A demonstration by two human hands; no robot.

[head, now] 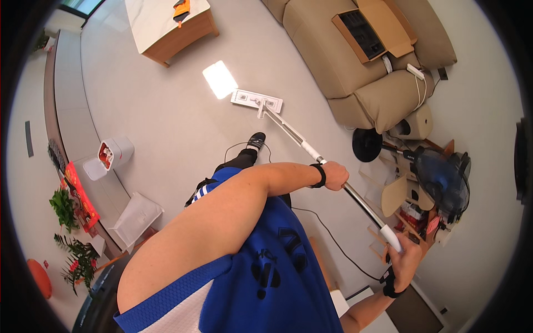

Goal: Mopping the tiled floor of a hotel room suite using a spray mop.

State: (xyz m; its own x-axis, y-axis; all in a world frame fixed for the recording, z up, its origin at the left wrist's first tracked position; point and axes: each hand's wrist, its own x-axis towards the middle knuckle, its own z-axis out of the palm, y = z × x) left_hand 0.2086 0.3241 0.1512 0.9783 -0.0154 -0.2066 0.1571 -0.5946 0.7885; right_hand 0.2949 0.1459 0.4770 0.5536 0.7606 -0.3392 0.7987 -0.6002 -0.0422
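Observation:
A flat mop with a white rectangular head (245, 98) lies against the pale floor ahead of me. Its silver pole (362, 202) slants down to the right and ends in a white grip (391, 238). Crossing in front of my body, my left hand (335, 175) is closed around the middle of the pole. My right hand (404, 256) wraps the top end of the white grip, lower and further right. Both wrists wear black bands. A foot in a dark slipper (256, 140) stands a little behind the mop head.
A beige sofa (333, 62) carries an open cardboard box (399, 29). Below it are a fan (441, 179) and wooden chairs (393, 195). A marble-topped table (154, 21) stands ahead; a white bin (120, 152) and plants (64, 210) are left. A dark cable (329, 241) trails to my right wrist.

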